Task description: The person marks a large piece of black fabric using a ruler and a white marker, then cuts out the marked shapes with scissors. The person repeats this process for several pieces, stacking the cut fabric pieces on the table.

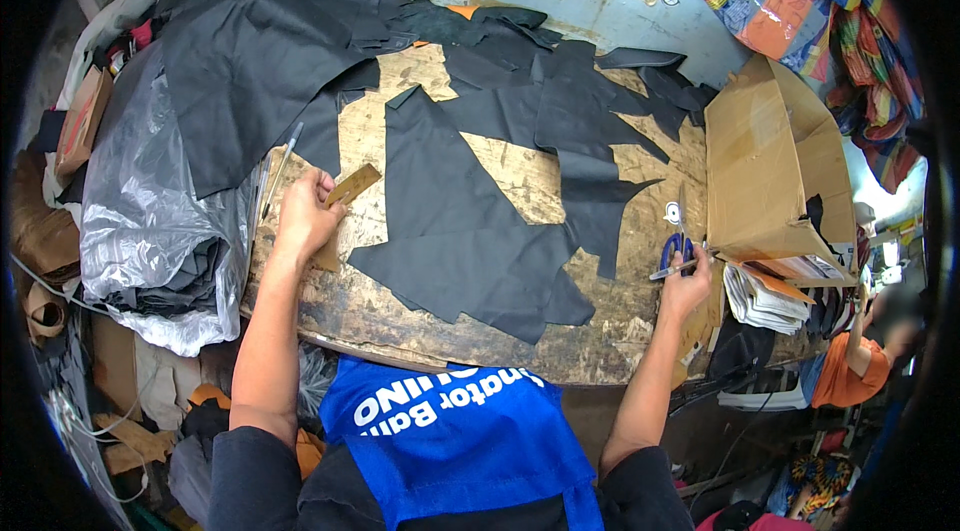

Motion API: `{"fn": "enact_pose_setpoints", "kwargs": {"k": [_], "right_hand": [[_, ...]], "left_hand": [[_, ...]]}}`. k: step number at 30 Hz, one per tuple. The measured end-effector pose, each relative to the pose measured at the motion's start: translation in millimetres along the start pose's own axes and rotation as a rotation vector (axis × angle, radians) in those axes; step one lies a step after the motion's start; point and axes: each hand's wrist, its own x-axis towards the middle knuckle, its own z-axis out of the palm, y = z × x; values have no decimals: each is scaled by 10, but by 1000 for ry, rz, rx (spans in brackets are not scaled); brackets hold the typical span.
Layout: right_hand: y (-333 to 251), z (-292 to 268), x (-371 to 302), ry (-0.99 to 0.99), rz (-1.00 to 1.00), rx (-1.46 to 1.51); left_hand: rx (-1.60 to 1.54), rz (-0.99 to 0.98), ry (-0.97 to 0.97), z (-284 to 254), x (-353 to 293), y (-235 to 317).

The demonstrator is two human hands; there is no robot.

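Note:
My left hand [308, 214] is closed on a small flat brown strip [355, 184], pinched between thumb and fingers above the worn wooden tabletop [515, 171]. Under its wrist lies another brown piece [328, 253], partly hidden. A pen [293, 143] rests just beyond this hand. On the right, my right hand [688, 281] grips a slim silver pen-like tool [668, 272]. Blue-handled scissors [676, 249] lie right at its fingertips, blades pointing away. Between my hands spreads a large irregular piece of black leather-like sheet [455, 216].
More black sheets [270, 41] are heaped at the far left, above a clear plastic bag [165, 191] of black pieces. An open cardboard box [755, 161] stands at the right edge, with folded papers [762, 299] beside it. A person in orange [850, 371] is farther right.

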Motion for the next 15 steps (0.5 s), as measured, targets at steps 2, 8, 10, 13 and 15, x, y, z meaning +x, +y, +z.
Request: {"fn": "enact_pose_setpoints", "kwargs": {"k": [2, 8, 10, 13, 15], "right_hand": [[-116, -46, -22, 50, 15, 149], [-791, -76, -420, -182, 67, 711], [-940, -50, -547, -221, 42, 732], [-1021, -34, -645, -261, 211, 871], [-1024, -43, -683, -277, 208, 863]], "left_hand": [[-282, 0, -80, -86, -33, 59], [-401, 212, -383, 81, -354, 495], [-127, 463, -94, 282, -476, 643], [-119, 545, -1, 470, -693, 682], [-49, 553, -106, 569, -787, 644]]}}
